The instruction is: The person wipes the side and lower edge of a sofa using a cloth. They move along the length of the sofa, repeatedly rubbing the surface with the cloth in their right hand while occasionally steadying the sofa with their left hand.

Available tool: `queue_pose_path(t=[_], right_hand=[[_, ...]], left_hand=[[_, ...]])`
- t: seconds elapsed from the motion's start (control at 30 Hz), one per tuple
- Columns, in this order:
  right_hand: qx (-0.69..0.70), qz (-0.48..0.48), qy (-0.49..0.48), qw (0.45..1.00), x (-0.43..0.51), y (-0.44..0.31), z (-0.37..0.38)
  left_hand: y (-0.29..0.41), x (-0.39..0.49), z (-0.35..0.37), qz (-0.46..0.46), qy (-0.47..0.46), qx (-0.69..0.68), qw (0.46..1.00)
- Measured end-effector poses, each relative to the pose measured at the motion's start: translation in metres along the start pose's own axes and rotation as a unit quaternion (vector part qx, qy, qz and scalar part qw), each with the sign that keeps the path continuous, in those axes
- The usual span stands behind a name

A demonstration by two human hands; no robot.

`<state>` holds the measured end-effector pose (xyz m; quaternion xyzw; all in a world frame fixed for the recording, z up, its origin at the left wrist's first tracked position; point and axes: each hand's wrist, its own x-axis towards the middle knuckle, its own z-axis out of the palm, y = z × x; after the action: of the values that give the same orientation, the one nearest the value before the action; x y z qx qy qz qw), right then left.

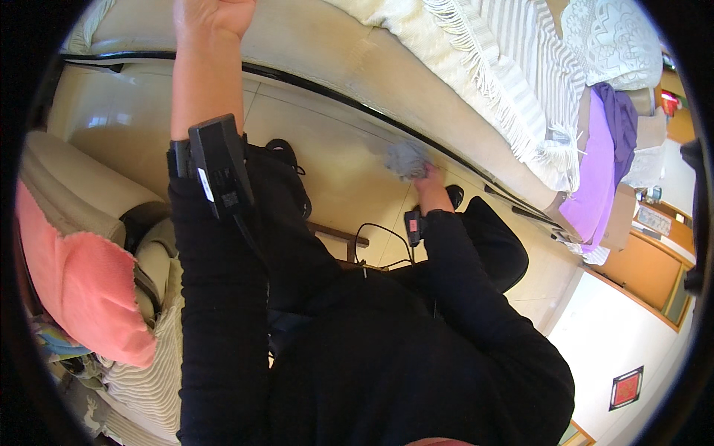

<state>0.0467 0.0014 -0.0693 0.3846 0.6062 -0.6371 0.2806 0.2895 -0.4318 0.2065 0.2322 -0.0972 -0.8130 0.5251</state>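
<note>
My right hand (433,188) grips a crumpled grey cloth (409,159) low down, close to the sofa's dark lower trim; whether the cloth touches the tiled floor (340,161) or the trim, I cannot tell. Up at the picture's top edge is my left hand (215,15), over the beige sofa (312,50). Its fingers are cut off by the frame, so what they touch is hidden. A black device (221,167) is strapped to my left forearm, and a smaller one (413,227) to my right wrist.
A fringed cream cover (491,78) hangs over the sofa, with purple fabric (591,167) at its end. Behind my left arm stands a beige upholstered seat (89,173) with a pink cloth (83,284). A black cable (385,225) loops beside a wooden bar (337,234) near my legs.
</note>
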Motion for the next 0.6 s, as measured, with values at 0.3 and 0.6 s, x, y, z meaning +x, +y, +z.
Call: queue_pose_path(t=[0.3,0.6], right_hand=[[0.048,-0.069,0.014,0.996,-0.008,-0.047,-0.027],[-0.022,0.01,-0.169,0.985,-0.043,0.041,0.05]], left_hand=[[-0.018,-0.003,0.009,-0.01,-0.001,0.016,1.0],[-0.046,-0.024,0.043,-0.015,-0.001,0.08,0.997]])
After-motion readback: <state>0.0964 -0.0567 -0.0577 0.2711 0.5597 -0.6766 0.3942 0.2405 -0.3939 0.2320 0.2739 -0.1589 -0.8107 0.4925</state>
